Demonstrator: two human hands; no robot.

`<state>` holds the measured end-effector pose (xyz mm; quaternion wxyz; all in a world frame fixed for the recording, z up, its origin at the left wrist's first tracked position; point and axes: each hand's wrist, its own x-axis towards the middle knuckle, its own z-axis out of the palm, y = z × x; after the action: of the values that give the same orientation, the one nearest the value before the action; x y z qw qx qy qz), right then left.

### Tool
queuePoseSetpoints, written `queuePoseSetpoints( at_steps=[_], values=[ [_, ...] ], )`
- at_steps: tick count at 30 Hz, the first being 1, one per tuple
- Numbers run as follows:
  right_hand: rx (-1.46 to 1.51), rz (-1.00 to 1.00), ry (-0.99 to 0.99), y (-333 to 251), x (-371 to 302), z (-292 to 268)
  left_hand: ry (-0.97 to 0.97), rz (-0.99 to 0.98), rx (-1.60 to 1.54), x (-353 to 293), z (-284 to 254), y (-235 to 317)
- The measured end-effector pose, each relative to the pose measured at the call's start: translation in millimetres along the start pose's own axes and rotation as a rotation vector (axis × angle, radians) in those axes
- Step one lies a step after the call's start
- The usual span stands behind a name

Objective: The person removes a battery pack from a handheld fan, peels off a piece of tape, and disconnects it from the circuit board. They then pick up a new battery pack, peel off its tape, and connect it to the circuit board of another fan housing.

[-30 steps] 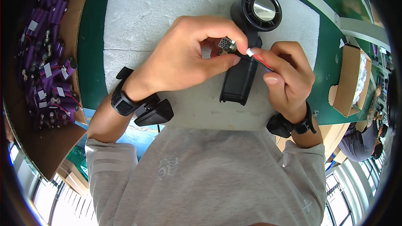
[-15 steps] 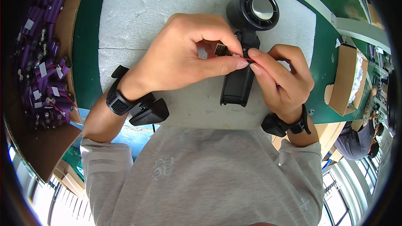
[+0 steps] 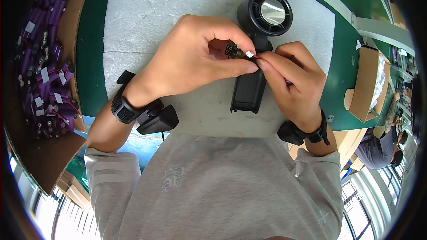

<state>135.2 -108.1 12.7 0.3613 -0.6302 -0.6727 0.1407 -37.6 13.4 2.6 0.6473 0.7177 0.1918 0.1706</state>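
Observation:
A black handheld fan (image 3: pixel 247 91) lies on the white foam sheet, its round head (image 3: pixel 270 13) pointing away from me. Over its handle, my left hand (image 3: pixel 200 58) curls with thumb and forefinger around a small circuit board (image 3: pixel 231 51), partly hidden by the fingers. My right hand (image 3: pixel 296 73) pinches a red wire just behind a small white plug (image 3: pixel 249 54), which sits at the left fingertips beside the board. Something purple shows slightly within the right palm; most of it is hidden. Both wrists wear black straps with a black box.
On the left stands a cardboard box (image 3: pixel 66 151) of purple battery packs (image 3: pixel 49 71) with red wires. The foam sheet (image 3: pixel 142 18) covers much of the green table (image 3: pixel 91 62). A smaller open carton (image 3: pixel 362 84) is at the right. A person (image 3: pixel 378 149) sits farther right.
The white plug has come into sight between my fingertips. My right hand has shifted slightly left, and its fingers have turned. The fan has moved a little left, its head slightly nearer.

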Motion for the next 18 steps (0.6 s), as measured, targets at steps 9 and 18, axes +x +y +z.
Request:
queuePoseSetpoints(
  at_steps=[9,18],
  values=[
    [0.050,-0.029,-0.058,0.6,2.7,-11.9,-0.113,-0.191,-0.102,2.6,-13.7,4.8],
    [0.081,-0.041,-0.089,1.9,2.4,-4.3,-0.144,-0.113,-0.315,2.6,-14.5,6.2]
  ],
)
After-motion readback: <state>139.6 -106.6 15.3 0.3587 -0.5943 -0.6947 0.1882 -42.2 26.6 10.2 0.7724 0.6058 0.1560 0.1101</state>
